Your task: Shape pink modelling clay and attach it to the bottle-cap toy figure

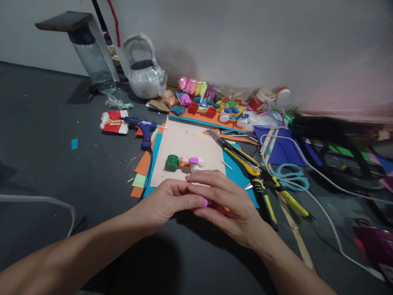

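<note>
My left hand (pixel 167 203) and my right hand (pixel 225 200) meet above the near edge of the paper stack, fingers closed around a small lump of pink clay (pixel 205 202). The left thumb presses against it, and most of the lump is hidden by the fingers. Just beyond them, on a pale sheet of paper (pixel 192 141), lies a small assembly with a green bottle cap (pixel 172 162) and an orange strip (pixel 185 164). Another pink clay piece (pixel 193 160) sits over a white cap (pixel 196 167) at its right end.
A blue glue gun (pixel 145 129) and a red-and-white packet (pixel 114 121) lie left of the paper. To the right are a yellow utility knife (pixel 241 157), pliers (pixel 265 203) and blue scissors (pixel 291 176). A kettle (pixel 145 78) and clay packs (pixel 192 85) stand behind.
</note>
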The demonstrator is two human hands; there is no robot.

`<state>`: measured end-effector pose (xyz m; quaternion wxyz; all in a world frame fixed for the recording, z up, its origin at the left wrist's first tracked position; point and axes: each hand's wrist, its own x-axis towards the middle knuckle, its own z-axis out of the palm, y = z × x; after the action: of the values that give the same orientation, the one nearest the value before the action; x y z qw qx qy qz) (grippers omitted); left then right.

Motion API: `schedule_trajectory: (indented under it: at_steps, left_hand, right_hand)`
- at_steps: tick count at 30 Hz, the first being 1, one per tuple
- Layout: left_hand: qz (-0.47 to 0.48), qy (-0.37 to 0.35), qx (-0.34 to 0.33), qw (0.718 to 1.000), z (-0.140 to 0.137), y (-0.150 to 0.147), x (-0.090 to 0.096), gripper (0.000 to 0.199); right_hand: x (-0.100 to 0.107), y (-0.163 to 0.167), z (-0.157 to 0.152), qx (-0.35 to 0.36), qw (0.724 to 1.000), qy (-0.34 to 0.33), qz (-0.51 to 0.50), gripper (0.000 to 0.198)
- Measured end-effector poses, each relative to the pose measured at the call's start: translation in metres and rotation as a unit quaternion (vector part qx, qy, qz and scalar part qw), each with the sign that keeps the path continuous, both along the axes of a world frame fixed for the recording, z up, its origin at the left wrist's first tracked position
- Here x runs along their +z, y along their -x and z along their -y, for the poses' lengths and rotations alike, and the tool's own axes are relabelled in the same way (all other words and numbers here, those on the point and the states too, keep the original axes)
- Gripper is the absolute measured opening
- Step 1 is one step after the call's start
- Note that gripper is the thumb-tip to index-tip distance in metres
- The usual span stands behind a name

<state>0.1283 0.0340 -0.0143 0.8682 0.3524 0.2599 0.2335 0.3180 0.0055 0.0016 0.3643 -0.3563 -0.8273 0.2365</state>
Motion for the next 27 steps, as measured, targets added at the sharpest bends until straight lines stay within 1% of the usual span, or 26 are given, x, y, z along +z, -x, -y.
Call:
schedule_trajectory:
  at_steps: [5,8,17,22,25,27]
  left_hand:
    - [0.003,0.015,-0.004,1.0,-0.0007,-0.0002,0.0003,0.009]
    - [0.002,0.012,-0.017,1.0,-0.0011,-0.0005,0.0025,0.014]
    - [-0.041,0.002,-0.025,0.999,-0.0033,-0.0004,0.0042,0.019]
    - [-0.041,-0.004,-0.021,0.999,-0.0033,-0.0004,0.0032,0.02]
    - [-0.041,0.002,-0.029,0.999,-0.0028,0.0006,0.0039,0.019]
    - [-0.039,0.01,-0.036,0.999,-0.0025,0.0013,0.0049,0.019]
  right_hand:
    - [0.0001,-0.0001,0.0005,0.003,1.0,0.0,-0.016,0.035]
    - [0.0019,-0.0002,0.0003,-0.002,0.999,-0.001,-0.041,0.032]
    - [0.0056,0.0009,0.0007,0.0,0.999,0.012,-0.049,0.02]
    - [0.0054,0.0011,-0.0002,0.005,0.998,0.014,-0.056,0.019]
    - [0.0057,0.0006,-0.0004,0.006,0.998,0.018,-0.066,0.018]
    - [0.0057,0.0,-0.0006,0.005,0.997,0.025,-0.066,0.021]
